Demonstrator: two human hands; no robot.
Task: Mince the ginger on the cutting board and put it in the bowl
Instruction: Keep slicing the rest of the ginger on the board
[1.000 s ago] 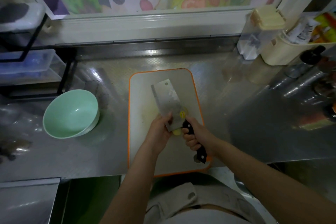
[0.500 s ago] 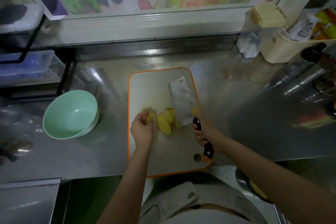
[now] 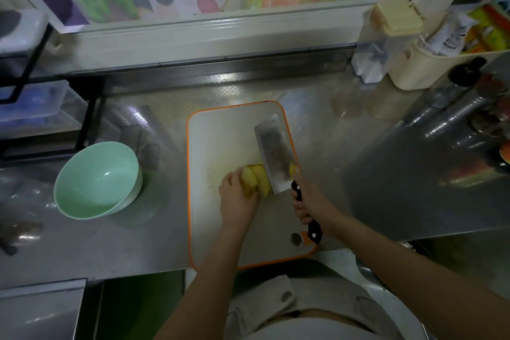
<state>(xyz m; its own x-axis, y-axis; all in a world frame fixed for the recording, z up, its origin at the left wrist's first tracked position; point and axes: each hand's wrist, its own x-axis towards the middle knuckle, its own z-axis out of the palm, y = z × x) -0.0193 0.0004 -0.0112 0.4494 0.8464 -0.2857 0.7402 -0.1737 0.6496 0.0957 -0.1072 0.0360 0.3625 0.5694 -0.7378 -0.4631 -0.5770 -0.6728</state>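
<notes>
Yellow ginger slices point(image 3: 258, 179) lie stacked in the middle of the white, orange-rimmed cutting board point(image 3: 218, 132). My left hand point(image 3: 236, 200) holds the slices from the left, fingers curled over them. My right hand point(image 3: 309, 203) grips the black handle of a cleaver point(image 3: 276, 154), whose broad blade stands just right of the ginger, touching the stack. A pale green bowl point(image 3: 96, 178) sits on the steel counter left of the board, with nothing in it.
A black wire rack with clear boxes point(image 3: 33, 102) stands at the far left. Cream containers point(image 3: 397, 44) and dark bottles point(image 3: 469, 91) crowd the back right. The counter's front edge runs just below the board.
My left hand has moved right and now covers the ginger slices, gathering them into a stack. The cleaver has shifted slightly, its blade now against the stack.
</notes>
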